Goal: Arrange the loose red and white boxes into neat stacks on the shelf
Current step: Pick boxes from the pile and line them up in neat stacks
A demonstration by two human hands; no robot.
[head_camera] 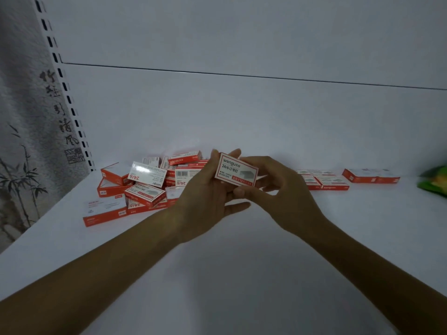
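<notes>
I hold one red and white staple box [236,169] in both hands above the white shelf [242,238], its printed face toward me. My left hand [208,189] cups its left side and underside. My right hand [283,189] grips its right end, thumb beneath. Behind my left hand lies a jumbled pile of loose red and white boxes [145,184], several tilted or upside down. To the right, flat boxes sit in a neat row [324,181], and another flat group [370,175] lies further right.
The white back panel [242,117] rises behind the shelf, with a slotted upright [65,93] at the left. A grey hanging with ink bamboo and calligraphy [24,141] covers the left edge. A green and yellow packet [435,180] lies at the far right.
</notes>
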